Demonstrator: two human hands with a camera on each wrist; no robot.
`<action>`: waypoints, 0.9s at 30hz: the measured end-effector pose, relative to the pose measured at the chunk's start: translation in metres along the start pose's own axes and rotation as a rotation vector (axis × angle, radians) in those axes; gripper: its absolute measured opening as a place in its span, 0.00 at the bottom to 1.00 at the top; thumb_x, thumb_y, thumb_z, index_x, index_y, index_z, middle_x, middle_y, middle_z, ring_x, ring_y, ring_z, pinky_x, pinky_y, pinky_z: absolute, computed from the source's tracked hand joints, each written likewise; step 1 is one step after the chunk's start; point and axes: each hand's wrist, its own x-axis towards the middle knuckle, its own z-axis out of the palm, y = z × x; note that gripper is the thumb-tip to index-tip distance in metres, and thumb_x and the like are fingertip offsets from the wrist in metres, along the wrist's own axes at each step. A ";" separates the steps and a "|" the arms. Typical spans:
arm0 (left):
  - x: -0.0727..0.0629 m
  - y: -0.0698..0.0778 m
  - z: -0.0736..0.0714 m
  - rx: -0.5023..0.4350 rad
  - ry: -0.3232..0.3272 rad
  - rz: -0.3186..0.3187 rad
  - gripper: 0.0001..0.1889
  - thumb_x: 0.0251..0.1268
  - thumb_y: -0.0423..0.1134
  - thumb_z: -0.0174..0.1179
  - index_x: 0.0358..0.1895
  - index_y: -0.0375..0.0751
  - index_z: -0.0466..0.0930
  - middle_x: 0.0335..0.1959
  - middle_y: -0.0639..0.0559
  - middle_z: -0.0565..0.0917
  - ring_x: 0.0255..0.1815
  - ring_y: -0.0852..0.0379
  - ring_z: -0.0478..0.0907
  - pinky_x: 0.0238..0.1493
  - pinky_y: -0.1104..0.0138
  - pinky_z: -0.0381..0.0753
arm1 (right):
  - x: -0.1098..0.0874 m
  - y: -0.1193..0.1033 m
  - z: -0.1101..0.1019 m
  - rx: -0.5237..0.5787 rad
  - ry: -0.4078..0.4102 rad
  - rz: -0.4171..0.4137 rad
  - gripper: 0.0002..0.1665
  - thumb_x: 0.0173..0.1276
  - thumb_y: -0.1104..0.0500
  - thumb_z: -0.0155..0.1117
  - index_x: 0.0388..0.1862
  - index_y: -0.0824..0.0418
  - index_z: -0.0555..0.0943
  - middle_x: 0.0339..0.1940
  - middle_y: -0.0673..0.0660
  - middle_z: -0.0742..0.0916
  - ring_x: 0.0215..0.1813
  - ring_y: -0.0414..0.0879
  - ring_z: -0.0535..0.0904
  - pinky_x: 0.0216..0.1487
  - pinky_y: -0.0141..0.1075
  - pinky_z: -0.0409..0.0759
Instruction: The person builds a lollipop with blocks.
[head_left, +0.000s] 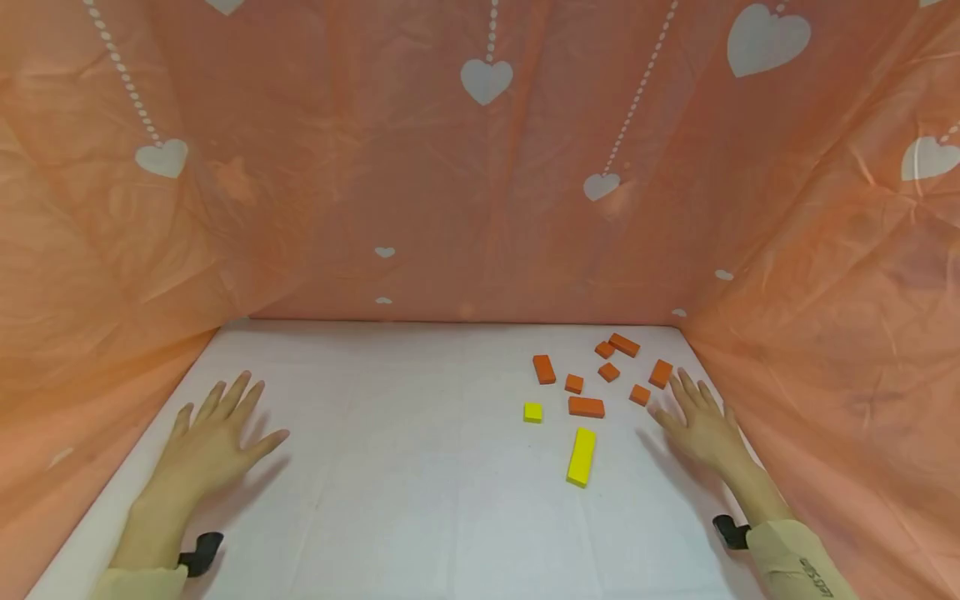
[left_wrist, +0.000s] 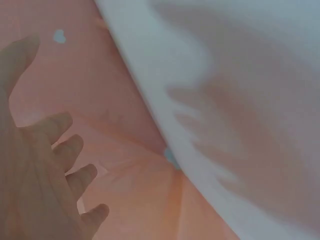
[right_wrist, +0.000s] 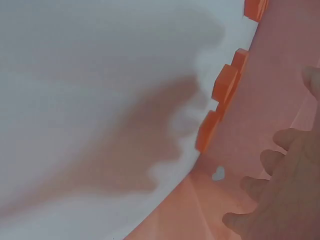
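Because an orange-pink curtain [head_left: 420,208] hangs at the back and both sides, I think it is there to hide the room. Inside it is my white table [head_left: 375,483], maybe white so bright things show up well.

My left hand [head_left: 213,446] is up in the air by the left edge, and my right hand [head_left: 701,429] is up by the right edge. All my fingers are spread out, let go, with nothing in them. Maybe they are wide apart so nothing gets bumped. My light sleeves [head_left: 783,550] stop at the wrists, perhaps to leave room for the black things [head_left: 201,554] there.

The blocks lie on the right half, up to the far right corner. The long yellow block [head_left: 581,457] is closest to the near edge; I cannot tell if it is two bits end to end. Four orange bars [head_left: 587,407] lie farther back, one just beside my right fingertips. Four small orange blocks [head_left: 573,383] sit among them, and one small yellow block [head_left: 532,412] is furthest left. They lie at odd slants, as if tipped out.

Tiny dark letters [head_left: 816,577] mark my right sleeve, but I cannot read them. I see no names on the blocks.
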 end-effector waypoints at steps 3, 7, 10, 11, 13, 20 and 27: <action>0.005 0.008 -0.002 -0.003 0.037 0.030 0.49 0.73 0.68 0.55 0.81 0.32 0.55 0.84 0.32 0.51 0.79 0.23 0.49 0.71 0.24 0.43 | -0.001 -0.002 0.001 0.010 0.032 -0.020 0.52 0.80 0.32 0.48 0.84 0.70 0.52 0.85 0.69 0.54 0.81 0.76 0.48 0.73 0.78 0.39; 0.012 0.023 -0.003 -0.005 0.081 0.069 0.48 0.72 0.66 0.57 0.80 0.31 0.59 0.82 0.32 0.56 0.78 0.24 0.55 0.71 0.26 0.49 | -0.003 -0.008 0.002 0.035 0.066 -0.046 0.52 0.80 0.35 0.51 0.82 0.72 0.54 0.84 0.71 0.55 0.81 0.76 0.49 0.73 0.78 0.41; 0.019 0.037 -0.002 -0.023 0.107 0.099 0.47 0.72 0.64 0.58 0.80 0.31 0.59 0.81 0.32 0.58 0.77 0.25 0.57 0.72 0.28 0.51 | -0.004 -0.014 0.003 0.059 0.073 -0.061 0.51 0.80 0.36 0.52 0.82 0.72 0.54 0.84 0.71 0.56 0.82 0.75 0.49 0.73 0.78 0.41; 0.021 0.042 -0.001 -0.033 0.122 0.112 0.46 0.72 0.63 0.59 0.80 0.31 0.60 0.81 0.32 0.59 0.77 0.26 0.58 0.72 0.29 0.52 | -0.005 -0.016 0.004 0.067 0.073 -0.063 0.51 0.80 0.36 0.53 0.83 0.72 0.54 0.84 0.72 0.56 0.82 0.75 0.48 0.73 0.78 0.41; 0.026 0.052 0.001 -0.052 0.149 0.137 0.45 0.72 0.61 0.61 0.79 0.32 0.61 0.81 0.33 0.60 0.77 0.27 0.59 0.72 0.30 0.53 | -0.007 -0.020 0.006 0.083 0.070 -0.069 0.51 0.79 0.37 0.54 0.83 0.70 0.53 0.84 0.72 0.56 0.82 0.75 0.48 0.73 0.78 0.40; 0.044 0.086 0.010 -0.117 0.224 0.220 0.41 0.71 0.54 0.64 0.78 0.32 0.64 0.79 0.34 0.64 0.77 0.33 0.63 0.73 0.35 0.60 | -0.015 -0.035 0.016 0.113 0.060 -0.095 0.51 0.78 0.37 0.56 0.85 0.66 0.53 0.84 0.70 0.57 0.82 0.74 0.48 0.74 0.77 0.40; 0.066 0.123 0.022 -0.183 0.219 0.289 0.40 0.70 0.53 0.65 0.78 0.33 0.65 0.80 0.38 0.65 0.75 0.35 0.68 0.73 0.39 0.65 | -0.025 -0.048 0.026 0.099 0.050 -0.118 0.49 0.77 0.39 0.59 0.84 0.65 0.57 0.85 0.68 0.59 0.83 0.71 0.50 0.75 0.76 0.42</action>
